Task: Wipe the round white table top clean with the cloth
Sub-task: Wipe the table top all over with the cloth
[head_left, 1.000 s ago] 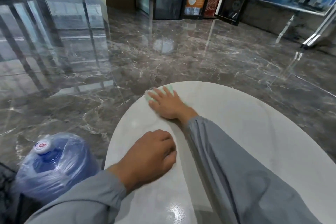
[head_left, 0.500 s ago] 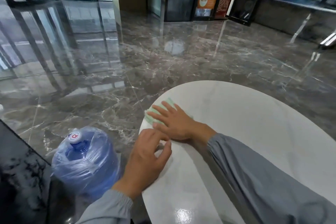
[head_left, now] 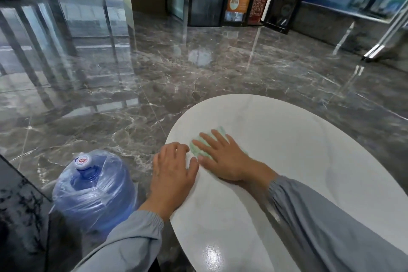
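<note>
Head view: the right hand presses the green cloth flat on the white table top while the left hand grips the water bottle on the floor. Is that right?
No. The head view shows the left hand resting on the edge of the table top, not gripping the water bottle on the floor. The right hand does press the green cloth flat.

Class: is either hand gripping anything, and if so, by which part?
Nothing is gripped. The right hand presses flat on the green cloth, covering most of it. The left hand rests on the left rim of the table top.
</note>
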